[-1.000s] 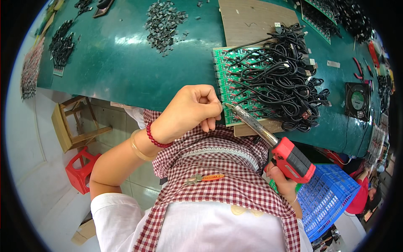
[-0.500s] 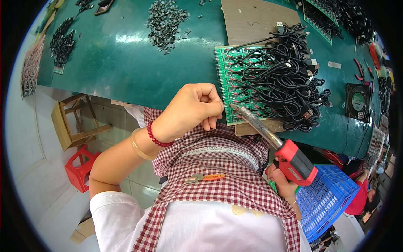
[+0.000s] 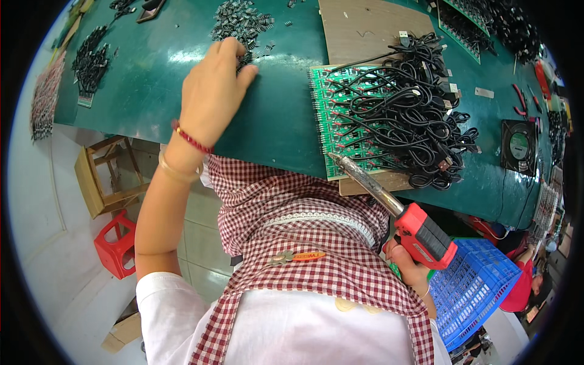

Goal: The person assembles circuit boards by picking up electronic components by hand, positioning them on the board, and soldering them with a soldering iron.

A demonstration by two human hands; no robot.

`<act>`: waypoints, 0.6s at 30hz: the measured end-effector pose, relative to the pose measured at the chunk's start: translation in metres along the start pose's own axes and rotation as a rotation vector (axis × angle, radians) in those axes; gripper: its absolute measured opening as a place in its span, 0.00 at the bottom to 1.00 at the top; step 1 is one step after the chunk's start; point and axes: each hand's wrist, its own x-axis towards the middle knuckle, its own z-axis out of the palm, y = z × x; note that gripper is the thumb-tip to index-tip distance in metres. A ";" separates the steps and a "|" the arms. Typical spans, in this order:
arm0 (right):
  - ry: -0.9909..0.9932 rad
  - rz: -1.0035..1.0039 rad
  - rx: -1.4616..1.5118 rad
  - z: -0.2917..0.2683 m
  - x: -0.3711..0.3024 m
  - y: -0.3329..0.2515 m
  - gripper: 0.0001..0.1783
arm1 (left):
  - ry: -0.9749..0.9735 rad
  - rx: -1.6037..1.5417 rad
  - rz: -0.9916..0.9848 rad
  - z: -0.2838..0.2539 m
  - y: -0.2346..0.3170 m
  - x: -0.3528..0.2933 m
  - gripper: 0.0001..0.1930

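Observation:
My left hand reaches far across the green table, its fingertips at the edge of a heap of small dark parts; whether it holds any of them is hidden. My right hand grips a red soldering gun near my lap. The gun's metal tip rests at the near edge of a green circuit board panel. A tangle of black cables lies on that panel.
A wooden board lies behind the panel. A small fan and pliers sit at the right. More dark parts lie far left. A wooden stool, a red stool and a blue basket stand below.
My left hand has left the near left corner of the circuit board panel and stretched forward to the heap of small parts. The soldering gun has stayed in place.

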 end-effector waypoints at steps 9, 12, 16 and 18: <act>0.092 -0.046 0.366 0.009 0.003 -0.014 0.17 | 0.046 0.154 0.051 0.007 0.002 0.004 0.06; 0.107 -0.035 0.424 0.012 0.008 -0.020 0.20 | 0.064 0.059 0.063 0.001 0.001 0.002 0.05; 0.142 -0.059 0.600 0.018 0.023 -0.042 0.21 | 0.018 -0.244 0.004 -0.006 0.009 -0.006 0.02; 0.138 -0.125 0.650 0.018 0.031 -0.049 0.20 | -0.176 -0.720 -0.141 -0.022 0.035 -0.020 0.02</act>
